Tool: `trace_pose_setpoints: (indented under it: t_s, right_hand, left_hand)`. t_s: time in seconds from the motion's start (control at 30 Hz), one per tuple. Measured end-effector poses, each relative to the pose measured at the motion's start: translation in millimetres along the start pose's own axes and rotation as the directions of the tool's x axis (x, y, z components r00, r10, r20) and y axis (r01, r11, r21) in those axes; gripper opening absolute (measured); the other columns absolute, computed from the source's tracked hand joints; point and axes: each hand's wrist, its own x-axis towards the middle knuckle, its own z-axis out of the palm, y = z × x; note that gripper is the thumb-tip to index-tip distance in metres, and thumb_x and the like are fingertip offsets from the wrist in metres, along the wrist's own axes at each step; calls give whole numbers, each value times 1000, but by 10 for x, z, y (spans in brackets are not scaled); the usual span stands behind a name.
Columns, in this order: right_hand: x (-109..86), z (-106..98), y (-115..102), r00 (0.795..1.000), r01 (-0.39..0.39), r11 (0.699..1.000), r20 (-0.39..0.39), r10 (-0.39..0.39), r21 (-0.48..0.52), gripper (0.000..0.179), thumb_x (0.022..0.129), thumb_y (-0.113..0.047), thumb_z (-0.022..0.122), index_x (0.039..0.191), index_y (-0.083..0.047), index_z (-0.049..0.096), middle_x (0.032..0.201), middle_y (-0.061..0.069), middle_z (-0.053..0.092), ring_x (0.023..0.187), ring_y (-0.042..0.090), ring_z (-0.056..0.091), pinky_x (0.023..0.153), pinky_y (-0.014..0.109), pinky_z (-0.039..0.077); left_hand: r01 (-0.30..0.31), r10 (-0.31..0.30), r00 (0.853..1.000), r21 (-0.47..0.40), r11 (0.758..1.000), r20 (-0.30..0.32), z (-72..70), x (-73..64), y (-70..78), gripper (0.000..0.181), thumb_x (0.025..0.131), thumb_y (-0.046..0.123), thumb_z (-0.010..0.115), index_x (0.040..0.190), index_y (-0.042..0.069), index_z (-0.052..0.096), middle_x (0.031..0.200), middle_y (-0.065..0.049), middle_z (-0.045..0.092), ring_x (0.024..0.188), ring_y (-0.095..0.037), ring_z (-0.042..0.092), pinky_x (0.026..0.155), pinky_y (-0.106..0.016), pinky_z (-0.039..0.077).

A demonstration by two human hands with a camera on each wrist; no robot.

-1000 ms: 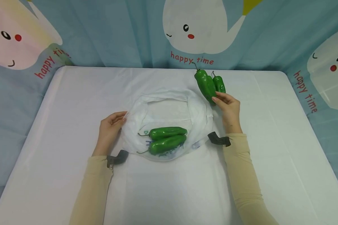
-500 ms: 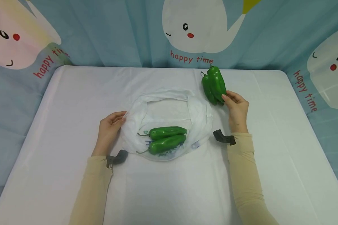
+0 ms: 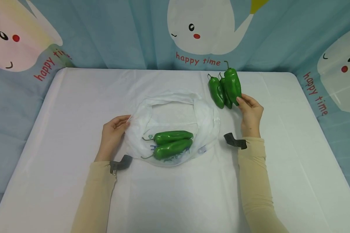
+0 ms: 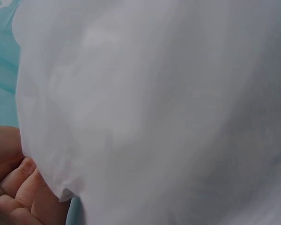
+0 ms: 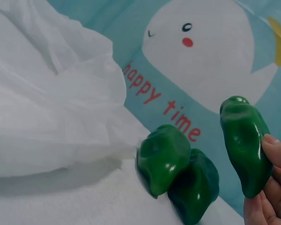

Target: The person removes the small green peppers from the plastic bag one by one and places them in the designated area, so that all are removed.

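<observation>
My right hand (image 3: 252,115) pinches a green pepper (image 3: 232,84) by its lower end, thumb on one side and fingers on the other. In the right wrist view this pepper (image 5: 243,145) is raised beside two others. Those two, a left pepper (image 3: 216,92) and a partly covered pepper (image 3: 226,94), lie side by side on the table. My left hand (image 3: 112,134) pinches the left edge of a white plastic bag (image 3: 205,129), which stands with its mouth open. Inside the bag lie an upper pepper (image 3: 173,137) and a lower pepper (image 3: 173,149), stems to the left. The bag fills most of the left wrist view.
A white cloth covers the table (image 3: 175,200). Behind its far edge hangs a blue curtain (image 3: 119,35) printed with whales. The bag stands mid-table, left of the loose peppers.
My right hand has moved right with its pepper, passing over the two on the table, and now has it on their right side. The left hand and bag stay put.
</observation>
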Motion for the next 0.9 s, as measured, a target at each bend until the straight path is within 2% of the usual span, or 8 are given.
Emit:
trace_pose_setpoints:
  t_s: [0.53,0.9]
  right_hand:
    - [67,-92,16,997,-4,1000,-78,5,10,15,74,4,76,88,0,72,81,7,65,65,11,57,61,17,49]
    - [94,-169,21,988,-60,997,-143,51,-57,14,77,4,74,90,0,71,88,8,63,75,12,60,61,17,49]
  left_hand:
    - [15,-15,1000,-4,1000,-6,7,12,10,32,94,17,60,122,2,62,115,-17,64,92,2,59,73,-11,46]
    - [16,-16,1000,-3,1000,-5,13,4,12,32,94,16,60,123,3,62,114,-16,64,93,1,59,76,-11,46]
